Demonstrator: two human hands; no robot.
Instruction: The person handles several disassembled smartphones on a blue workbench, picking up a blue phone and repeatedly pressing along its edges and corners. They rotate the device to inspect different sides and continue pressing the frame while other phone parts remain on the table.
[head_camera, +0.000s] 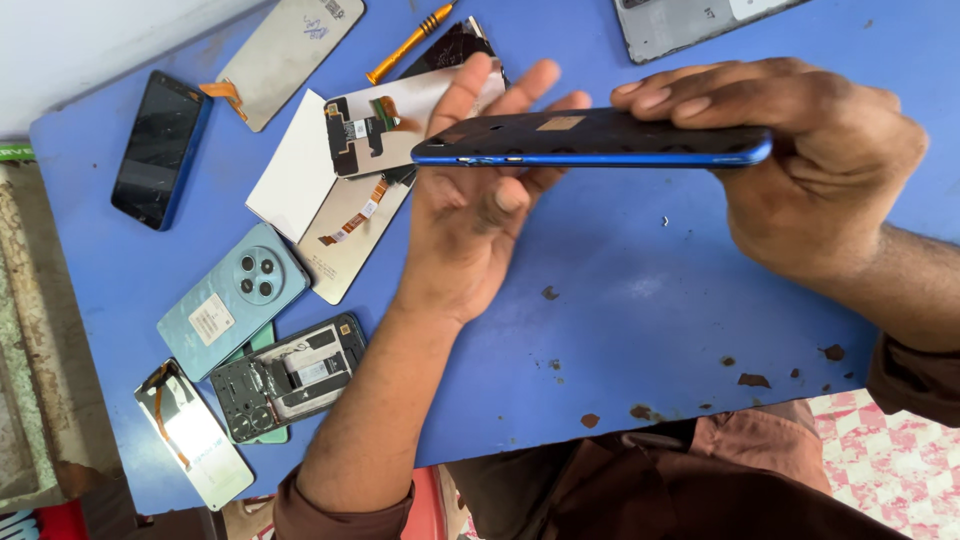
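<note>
I hold a blue phone back shell (600, 140) flat and edge-on above a blue table (620, 300). My left hand (475, 200) is under its left end, palm up, fingers spread behind it and thumb near its edge. My right hand (800, 160) grips the right end, fingers curled over the top.
On the left of the table lie a dark phone (160, 148), a teal back cover with a round camera ring (233, 298), an opened phone frame (288, 375), several screen panels with flex cables (370, 130) and an orange-handled screwdriver (410, 42). A grey phone (690, 22) lies at the top edge.
</note>
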